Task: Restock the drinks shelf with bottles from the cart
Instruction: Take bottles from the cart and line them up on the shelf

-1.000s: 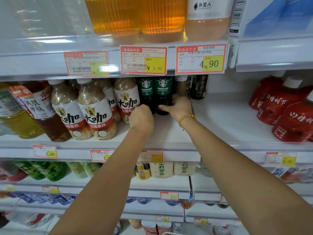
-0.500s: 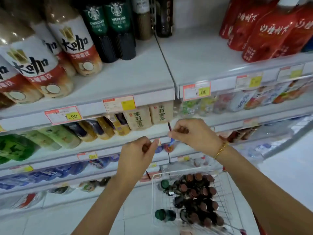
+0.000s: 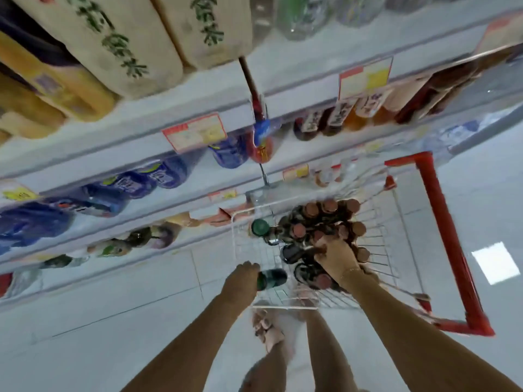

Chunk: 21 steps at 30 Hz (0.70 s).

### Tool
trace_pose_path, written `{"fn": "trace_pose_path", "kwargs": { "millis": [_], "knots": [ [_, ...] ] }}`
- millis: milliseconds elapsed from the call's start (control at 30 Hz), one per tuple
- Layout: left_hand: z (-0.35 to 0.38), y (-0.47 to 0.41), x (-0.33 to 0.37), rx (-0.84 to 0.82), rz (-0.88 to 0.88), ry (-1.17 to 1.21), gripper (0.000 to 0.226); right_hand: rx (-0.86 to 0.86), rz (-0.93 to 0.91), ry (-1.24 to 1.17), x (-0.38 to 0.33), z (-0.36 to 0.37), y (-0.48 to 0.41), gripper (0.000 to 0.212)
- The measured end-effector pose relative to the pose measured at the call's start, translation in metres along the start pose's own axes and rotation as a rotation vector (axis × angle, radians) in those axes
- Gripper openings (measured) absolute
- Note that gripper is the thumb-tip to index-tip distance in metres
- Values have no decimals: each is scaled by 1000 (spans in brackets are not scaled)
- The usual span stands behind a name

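I am looking down into the white wire basket (image 3: 379,244) of the cart, which holds several dark bottles with brown caps (image 3: 329,206) and one standing bottle with a green cap (image 3: 260,227). My left hand (image 3: 240,281) grips a green-capped bottle (image 3: 273,278) at the basket's near left corner. Over the middle of the load, my right hand (image 3: 336,260) has its fingers curled down round a dark bottle (image 3: 295,253); the blur hides the exact hold.
The cart's red frame (image 3: 448,239) juts out to the right. Shelves with price tags (image 3: 195,131) run along the left and top, stocked with blue bottles (image 3: 119,188) and beige cartons (image 3: 141,38). My feet stand on pale floor tiles (image 3: 113,321) below the basket.
My view has swung down from the upper shelf to the cart. Both hands left the shelf bottles, dropped past the lower shelves and reached into the basket, each closing on a bottle.
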<state>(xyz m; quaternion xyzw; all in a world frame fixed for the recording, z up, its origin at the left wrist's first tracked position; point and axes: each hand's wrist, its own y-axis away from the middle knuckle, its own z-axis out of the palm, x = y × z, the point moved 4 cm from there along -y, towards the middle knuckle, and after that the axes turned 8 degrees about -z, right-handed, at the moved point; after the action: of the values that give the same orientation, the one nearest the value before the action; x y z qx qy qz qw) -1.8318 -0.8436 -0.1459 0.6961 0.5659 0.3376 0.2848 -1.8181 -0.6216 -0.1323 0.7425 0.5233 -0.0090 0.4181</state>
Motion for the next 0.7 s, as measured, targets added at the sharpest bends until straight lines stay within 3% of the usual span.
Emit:
{"fn": "trace_pose_path", "kwargs": {
  "millis": [167, 467, 700],
  "knots": [
    [40, -33, 9, -84, -66, -193, 33, 8, -45, 32, 31, 44, -6, 20],
    [42, -48, 18, -161, -132, -371, 36, 35, -206, -25, -3, 24, -32, 17],
    [10, -26, 12, -25, -115, -106, 32, 9, -276, -49, -55, 30, -79, 17]
  ]
}}
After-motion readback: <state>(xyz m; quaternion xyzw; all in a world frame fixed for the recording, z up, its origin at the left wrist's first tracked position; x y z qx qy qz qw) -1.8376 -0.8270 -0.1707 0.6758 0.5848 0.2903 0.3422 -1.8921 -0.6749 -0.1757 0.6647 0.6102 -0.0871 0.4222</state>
